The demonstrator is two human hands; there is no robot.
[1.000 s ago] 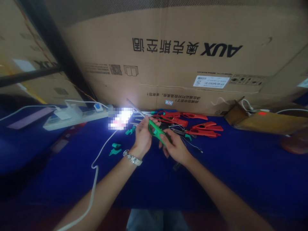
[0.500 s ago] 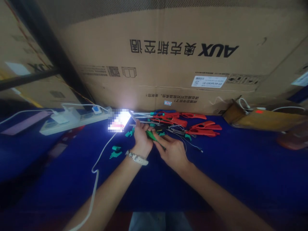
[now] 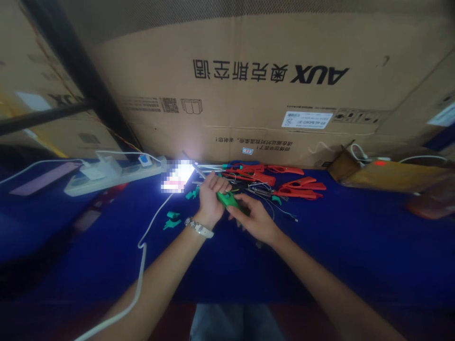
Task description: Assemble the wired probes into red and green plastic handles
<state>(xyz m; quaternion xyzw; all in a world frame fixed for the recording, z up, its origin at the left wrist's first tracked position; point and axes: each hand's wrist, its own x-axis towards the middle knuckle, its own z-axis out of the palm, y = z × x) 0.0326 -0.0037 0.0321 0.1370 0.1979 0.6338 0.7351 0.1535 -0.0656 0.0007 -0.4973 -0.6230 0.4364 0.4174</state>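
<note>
Setting, viewed from above. A large brown carton point(image 3: 263, 42) forms the backdrop at 12 o'clock, its black lettering inverted; a grey mesh-patterned band point(image 3: 249, 10) lies along the upper edge. A dark post point(image 3: 60, 57) slants at 10 o'clock, joined by a dark crossbar point(image 3: 42, 116) between 9 and 10 o'clock, with further cartons point(image 3: 83, 135) behind. A table with a deep blue covering point(image 3: 355, 251) spans the area from 3 through 6 to 9 o'clock. A bright rectangular light point(image 3: 179, 175) glares at 9 o'clock, near the centre; elsewhere illumination is dim, and the lower corners are dark.
</note>
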